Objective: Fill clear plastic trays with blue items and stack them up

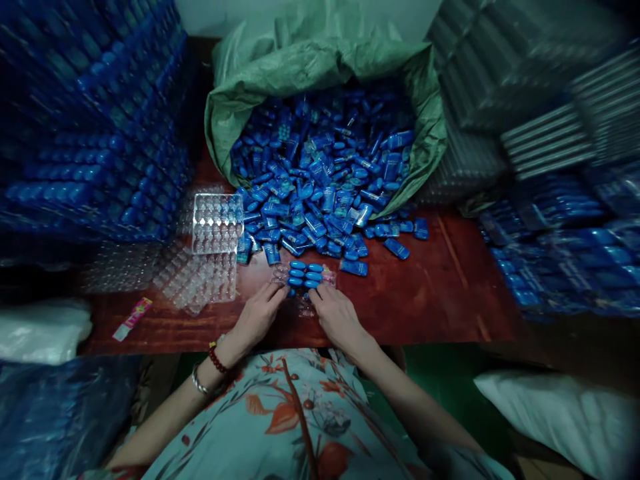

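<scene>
A clear plastic blister tray (306,309) lies on the table in front of me. Two short columns of small glossy blue containers (305,274) sit in its far part. My left hand (261,308) is at the tray's left side, its fingers closed at a blue container by their tips. At the right side, my right hand (338,312) has its fingers bent and pressed together over the tray; what is under them is hidden. Just beyond, a heap of blue containers (320,180) spills from a green woven sack (220,113) onto the table.
Clear blister trays (217,223) lie stacked to the left on the reddish wooden table (400,300), near a pink strip (132,319). Tall stacks of filled blue trays (95,160) rise at the left. Grey tray stacks (520,60) and blue packs (565,247) stand at the right.
</scene>
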Tool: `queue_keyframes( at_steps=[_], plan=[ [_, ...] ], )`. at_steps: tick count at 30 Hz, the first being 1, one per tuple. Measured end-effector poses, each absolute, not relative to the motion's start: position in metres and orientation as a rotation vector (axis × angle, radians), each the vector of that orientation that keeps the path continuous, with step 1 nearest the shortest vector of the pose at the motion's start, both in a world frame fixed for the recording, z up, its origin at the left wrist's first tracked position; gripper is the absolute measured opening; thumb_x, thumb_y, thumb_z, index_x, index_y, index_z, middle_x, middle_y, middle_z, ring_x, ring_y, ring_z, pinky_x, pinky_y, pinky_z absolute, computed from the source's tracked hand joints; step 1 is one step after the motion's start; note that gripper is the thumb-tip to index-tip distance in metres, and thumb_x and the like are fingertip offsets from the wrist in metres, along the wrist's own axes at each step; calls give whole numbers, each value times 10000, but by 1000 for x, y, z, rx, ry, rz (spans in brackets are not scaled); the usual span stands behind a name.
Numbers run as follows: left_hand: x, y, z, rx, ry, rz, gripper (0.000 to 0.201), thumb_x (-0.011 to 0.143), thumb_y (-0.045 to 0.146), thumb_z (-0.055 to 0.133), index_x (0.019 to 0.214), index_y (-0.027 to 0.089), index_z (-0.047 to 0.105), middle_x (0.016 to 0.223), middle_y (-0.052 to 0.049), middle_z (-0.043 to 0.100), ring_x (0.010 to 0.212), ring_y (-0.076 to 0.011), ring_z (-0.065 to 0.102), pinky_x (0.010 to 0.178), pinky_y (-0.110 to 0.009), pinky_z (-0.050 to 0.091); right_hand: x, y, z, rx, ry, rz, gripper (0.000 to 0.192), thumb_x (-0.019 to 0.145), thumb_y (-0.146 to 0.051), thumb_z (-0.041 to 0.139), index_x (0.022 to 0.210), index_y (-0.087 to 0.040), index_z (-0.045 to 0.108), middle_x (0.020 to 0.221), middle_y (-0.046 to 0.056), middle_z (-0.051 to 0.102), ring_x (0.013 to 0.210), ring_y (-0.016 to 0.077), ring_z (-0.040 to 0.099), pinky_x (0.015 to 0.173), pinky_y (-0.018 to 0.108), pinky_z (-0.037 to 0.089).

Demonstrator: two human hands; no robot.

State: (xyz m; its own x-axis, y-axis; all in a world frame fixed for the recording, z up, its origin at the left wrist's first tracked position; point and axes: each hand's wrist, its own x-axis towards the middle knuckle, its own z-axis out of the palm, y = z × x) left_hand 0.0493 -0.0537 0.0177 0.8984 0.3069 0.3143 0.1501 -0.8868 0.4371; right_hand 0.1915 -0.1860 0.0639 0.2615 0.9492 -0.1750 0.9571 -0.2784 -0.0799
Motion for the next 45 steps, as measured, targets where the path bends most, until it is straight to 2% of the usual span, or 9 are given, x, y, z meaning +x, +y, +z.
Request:
queue_keyframes(
  at_steps=[12,16,21,27,29,32,36,40,45],
  plan=[
    [54,-44,5,2752,-41,529,276,955,159,339,1115,156,564,961,-98,614,855,-169,565,713,-281,499,199,-179,76,2387,1894,-407,196,900,-89,440,992,-161,598,968,85,607,928,205,554,779,311,443],
    [53,-41,9,2817,-73,514,287,960,166,310,1093,140,563,904,-88,600,808,-169,550,690,-281,491,200,-182,74,2391,1924,-383,184,894,-89,451,989,-159,593,974,82,601,937,209,548,799,319,442],
    [60,-45,15,2864,-111,413,292,954,161,307,1060,134,578,957,-114,596,859,-192,531,717,-306,487,193,-176,66,2338,1975,-294,167,887,-93,458,977,-141,590,924,86,601,899,215,544,771,326,442],
    [54,-51,8,2882,126,510,318,924,156,380,1176,194,570,1054,-125,579,889,-209,531,745,-350,471,188,-169,56,2304,2018,-198,171,871,-85,479,975,-114,612,882,101,607,854,216,552,708,321,446],
    [52,-45,8,2733,257,615,288,920,181,415,1147,214,589,1037,-108,573,891,-201,545,740,-329,474,189,-176,54,2360,2044,-136,203,878,-120,502,1046,-133,615,910,90,617,865,210,562,724,313,447],
    [61,-27,11,2463,601,673,225,930,233,415,1065,179,587,964,-90,581,867,-191,573,730,-306,489,198,-194,51,2578,2046,30,283,920,-208,482,1186,-190,578,939,66,623,843,172,572,744,274,440],
    [97,-4,17,2426,1004,532,238,897,281,491,1071,121,514,930,-122,607,834,-238,600,723,-360,495,234,-211,44,2944,1581,144,246,939,-215,431,1099,-189,615,919,69,606,853,167,560,731,255,438],
    [128,4,14,2427,1154,375,352,808,246,614,1067,54,473,934,-175,609,848,-287,621,692,-367,495,276,-215,33,2948,1239,19,296,885,-260,533,1163,-160,555,1018,109,560,887,213,542,654,282,447],
    [120,1,3,2370,983,399,509,846,139,481,1319,47,314,978,-138,634,839,-239,647,732,-340,505,280,-227,16,3004,1399,-262,288,896,-182,453,1171,-179,539,1051,81,548,878,173,582,683,256,465]
  ],
)
